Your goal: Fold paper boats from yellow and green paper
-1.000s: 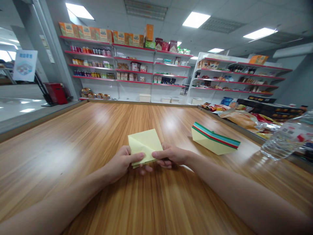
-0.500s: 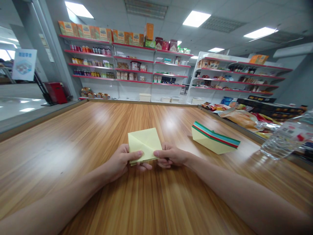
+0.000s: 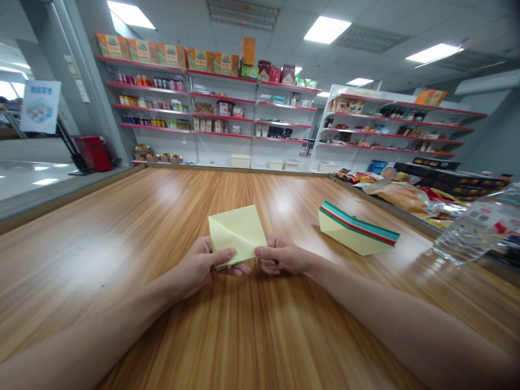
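A folded square of pale yellow paper [image 3: 236, 230] is held above the table between both hands, a slanting crease running across its face. My left hand [image 3: 206, 261] grips its lower left side, thumb on top and fingers beneath. At the lower right corner, my right hand [image 3: 282, 254] pinches the paper between thumb and curled fingers. Farther right stands a folded paper boat [image 3: 355, 230], yellow below with green, blue, white and red stripes along its upper edge; neither hand touches it.
The wooden table [image 3: 195, 189] reaches toward shelves of packaged goods [image 3: 223, 116]. A clear plastic bottle [image 3: 467, 233] stands at the right, beside snack bags [image 3: 406, 197] and dark boxes [image 3: 442, 179] along the table's right edge.
The folded paper has shifted slightly up and left and tilted a little, both hands moving with it. The loose lower edges seen before now look closer together. The paper boat stays put.
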The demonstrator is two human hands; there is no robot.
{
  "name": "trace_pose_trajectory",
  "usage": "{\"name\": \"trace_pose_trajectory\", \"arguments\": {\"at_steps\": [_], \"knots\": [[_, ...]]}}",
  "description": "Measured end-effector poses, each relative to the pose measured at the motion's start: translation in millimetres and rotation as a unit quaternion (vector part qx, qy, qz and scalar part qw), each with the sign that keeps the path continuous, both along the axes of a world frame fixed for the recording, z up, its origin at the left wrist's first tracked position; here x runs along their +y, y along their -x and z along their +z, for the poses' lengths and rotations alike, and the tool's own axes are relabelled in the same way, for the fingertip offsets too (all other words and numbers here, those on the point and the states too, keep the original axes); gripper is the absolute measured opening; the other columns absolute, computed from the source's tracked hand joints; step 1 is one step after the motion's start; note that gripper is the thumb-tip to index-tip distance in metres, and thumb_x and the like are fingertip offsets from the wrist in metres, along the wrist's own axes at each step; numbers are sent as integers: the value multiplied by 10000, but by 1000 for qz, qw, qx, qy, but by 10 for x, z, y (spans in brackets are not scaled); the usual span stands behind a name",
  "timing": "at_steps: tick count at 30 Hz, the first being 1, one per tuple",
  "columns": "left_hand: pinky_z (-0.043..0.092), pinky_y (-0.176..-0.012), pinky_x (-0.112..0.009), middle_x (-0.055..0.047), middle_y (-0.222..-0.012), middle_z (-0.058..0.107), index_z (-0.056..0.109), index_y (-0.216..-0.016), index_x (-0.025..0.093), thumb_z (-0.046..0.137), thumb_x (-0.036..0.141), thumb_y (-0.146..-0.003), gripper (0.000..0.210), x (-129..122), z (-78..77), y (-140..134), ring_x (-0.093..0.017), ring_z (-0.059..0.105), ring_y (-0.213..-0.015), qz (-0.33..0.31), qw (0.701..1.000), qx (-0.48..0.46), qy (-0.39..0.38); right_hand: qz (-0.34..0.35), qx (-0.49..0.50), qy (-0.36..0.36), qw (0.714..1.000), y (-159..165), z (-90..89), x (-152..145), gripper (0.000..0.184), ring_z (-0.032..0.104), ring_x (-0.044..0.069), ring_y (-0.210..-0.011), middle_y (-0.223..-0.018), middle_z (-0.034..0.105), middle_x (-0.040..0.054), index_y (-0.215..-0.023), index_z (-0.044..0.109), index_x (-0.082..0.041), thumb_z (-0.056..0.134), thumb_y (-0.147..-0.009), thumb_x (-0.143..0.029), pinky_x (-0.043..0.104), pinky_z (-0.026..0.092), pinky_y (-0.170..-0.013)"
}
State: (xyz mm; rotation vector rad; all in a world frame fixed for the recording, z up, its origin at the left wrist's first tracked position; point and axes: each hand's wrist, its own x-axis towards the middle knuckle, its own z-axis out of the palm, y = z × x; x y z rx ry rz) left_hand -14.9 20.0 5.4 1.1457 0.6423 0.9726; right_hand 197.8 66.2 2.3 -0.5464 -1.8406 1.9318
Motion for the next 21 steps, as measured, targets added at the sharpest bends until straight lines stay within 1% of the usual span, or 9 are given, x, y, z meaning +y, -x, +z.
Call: {"name": "trace_pose_trajectory", "arguments": {"at_steps": [3, 6, 8, 10, 11, 14, 18, 19, 21], "knots": [[540, -661, -302, -168, -804, 708, 676, -929, 48, 688, 265, -742, 287, 5, -7, -7, -223, 679, -692, 2, 1000, -3, -6, -33, -13, -50, 998, -7, -34, 16, 491, 353, 55, -357, -378, 365, -59, -476, 428, -146, 552, -818, -477, 209, 198, -376], [542, -673, -333, -164, -874, 702, 664, -981, 72, 683, 313, -746, 338, 1, -17, -40, -245, 679, -739, 18, 1000, 20, -16, -81, 3, -38, 996, -15, -91, 60, 545, 344, 62, -347, -384, 379, -50, -491, 448, -148, 474, -818, -583, 212, 211, -367], [538, -630, -324, -166, -800, 705, 671, -939, 59, 663, 373, -755, 365, -3, -19, -66, -240, 677, -688, 37, 996, 82, -18, -128, 23, -27, 991, -12, -123, 92, 545, 314, 59, -339, -392, 373, -55, -503, 435, -156, 465, -809, -607, 214, 209, -362], [514, -545, -283, -158, -666, 690, 677, -841, 40, 633, 425, -768, 394, -3, -16, -83, -206, 653, -569, 59, 988, 143, -21, -167, 31, -40, 985, -1, -136, 114, 540, 287, 54, -339, -393, 359, -58, -492, 411, -163, 473, -812, -593, 215, 195, -364], [494, -509, -263, -148, -623, 678, 675, -805, 39, 622, 436, -773, 401, -1, -15, -86, -184, 630, -520, 67, 985, 156, -23, -180, 29, -51, 982, 6, -136, 118, 542, 280, 52, -341, -391, 351, -59, -484, 400, -166, 469, -817, -589, 215, 190, -366], [444, -468, -223, -109, -590, 657, 670, -796, 54, 634, 406, -772, 354, 5, -16, -74, -141, 585, -481, 65, 989, 127, -29, -199, 1, -99, 975, 23, -115, 101, 545, 291, 52, -343, -387, 358, -54, -474, 399, -169, 463, -821, -584, 214, 205, -369], [415, -470, -219, -70, -623, 632, 659, -795, 73, 667, 349, -749, 280, 3, -39, -69, -121, 560, -493, 59, 996, 70, -16, -213, -50, -193, 956, 33, -84, 45, 519, 343, 57, -359, -394, 397, -43, -472, 446, -154, 503, -819, -537, 206, 234, -376], [411, -472, -222, -66, -638, 627, 656, -784, 74, 678, 338, -738, 269, 1, -48, -79, -117, 552, -492, 63, 996, 61, -11, -216, -57, -204, 953, 34, -81, 35, 513, 349, 58, -360, -395, 403, -42, -474, 457, -151, 508, -821, -525, 205, 232, -374], [397, -468, -226, -57, -622, 608, 645, -754, 75, 698, 328, -714, 262, -1, -64, -109, -116, 540, -492, 72, 996, 52, 5, -219, -59, -202, 953, 36, -84, 29, 505, 349, 57, -353, -394, 415, -39, -477, 472, -147, 509, -824, -512, 205, 224, -367]]}}
